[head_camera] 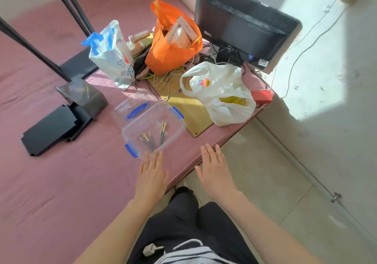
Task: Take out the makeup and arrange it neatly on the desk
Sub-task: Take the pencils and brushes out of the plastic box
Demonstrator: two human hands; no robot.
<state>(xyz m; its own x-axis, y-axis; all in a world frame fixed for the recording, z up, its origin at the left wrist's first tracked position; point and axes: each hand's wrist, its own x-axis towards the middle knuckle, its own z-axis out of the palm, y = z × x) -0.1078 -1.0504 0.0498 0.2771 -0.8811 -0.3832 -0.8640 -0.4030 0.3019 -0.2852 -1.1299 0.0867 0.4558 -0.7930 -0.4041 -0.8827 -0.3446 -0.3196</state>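
A clear plastic box with blue clips stands on the pink surface near its front edge. Several dark makeup pencils with gold ends lie inside it. Its clear lid with a blue clip lies just behind on the left. My left hand hovers flat, fingers straight, with its fingertips at the box's near wall. My right hand is spread flat to the right of the box, over the surface's edge. Neither hand holds anything.
Behind the box stand an orange bag with boxes inside, a white-and-blue bag and a white plastic bag. A black monitor is at the back right, black parts at the left, a red box by tangled cables.
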